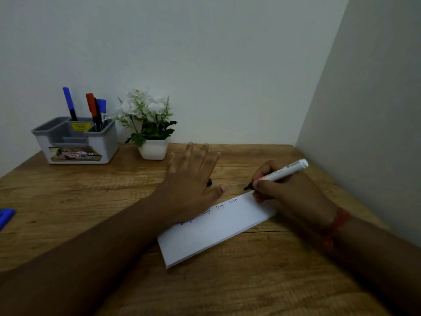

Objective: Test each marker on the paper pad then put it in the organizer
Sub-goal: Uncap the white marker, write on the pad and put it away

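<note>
A white paper pad [218, 233] lies slanted on the wooden desk, with several small handwritten words along its far edge. My right hand [289, 192] grips a white marker [284, 172] with a black tip, uncapped, its tip just off the pad's far right corner. My left hand [193, 179] is spread flat, fingers apart, over the pad's far left edge. A small black cap [209, 182] lies on the desk behind its thumb. The grey and white organizer [75, 142] stands at the back left, holding a blue marker [69, 103], a red one [92, 108] and another blue one [101, 107].
A white pot with white flowers [150, 131] stands next to the organizer, right of it. Something blue [5, 216] lies at the desk's left edge, cut off. Walls close the desk at the back and on the right.
</note>
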Available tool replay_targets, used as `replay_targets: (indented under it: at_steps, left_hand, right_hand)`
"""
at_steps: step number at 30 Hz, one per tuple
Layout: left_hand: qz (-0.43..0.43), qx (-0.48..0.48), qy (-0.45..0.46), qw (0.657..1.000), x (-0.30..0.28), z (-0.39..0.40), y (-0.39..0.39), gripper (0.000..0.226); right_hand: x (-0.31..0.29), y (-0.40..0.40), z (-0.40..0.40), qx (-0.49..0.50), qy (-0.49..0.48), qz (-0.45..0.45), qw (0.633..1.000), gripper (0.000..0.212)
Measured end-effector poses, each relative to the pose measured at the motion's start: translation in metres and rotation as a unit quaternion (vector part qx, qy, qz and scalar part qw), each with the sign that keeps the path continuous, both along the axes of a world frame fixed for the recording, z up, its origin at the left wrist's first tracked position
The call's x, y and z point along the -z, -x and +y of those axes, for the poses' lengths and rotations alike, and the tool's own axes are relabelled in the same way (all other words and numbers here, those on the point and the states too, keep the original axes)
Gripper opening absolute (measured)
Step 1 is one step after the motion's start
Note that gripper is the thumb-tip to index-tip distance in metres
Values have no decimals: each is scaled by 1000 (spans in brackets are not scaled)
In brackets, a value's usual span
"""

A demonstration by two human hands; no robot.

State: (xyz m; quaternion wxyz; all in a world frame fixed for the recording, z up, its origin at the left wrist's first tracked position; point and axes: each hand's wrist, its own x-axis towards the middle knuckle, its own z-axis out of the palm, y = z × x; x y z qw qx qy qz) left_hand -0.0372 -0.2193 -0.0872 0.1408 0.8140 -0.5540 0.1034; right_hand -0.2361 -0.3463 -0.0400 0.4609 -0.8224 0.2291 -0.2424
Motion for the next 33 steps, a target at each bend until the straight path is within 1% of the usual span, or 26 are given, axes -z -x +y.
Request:
replay_targets:
  at_steps: [3, 10, 26, 30, 33]
  left_hand:
    - [-29, -7, -8, 1000, 3, -1, 0, 84]
    - [-32, -14, -29, 999, 6, -2, 0, 83]
    - [-29, -22, -41, 998, 7, -2, 1, 84]
    - [-27, -17, -37, 999, 6, -2, 2, 85]
    - [-25, -18, -36, 999, 8, -3, 1, 85]
  right_hand:
    - [11, 0, 1, 16, 39, 36, 998, 5]
    - [13, -2, -3, 17, 49, 54, 997, 7]
    - [15, -3, -6, 10, 50, 67, 996, 6]
    - [16, -3, -7, 30, 30, 43, 998, 6]
    - [16, -4, -8, 35, 36, 52, 997, 7]
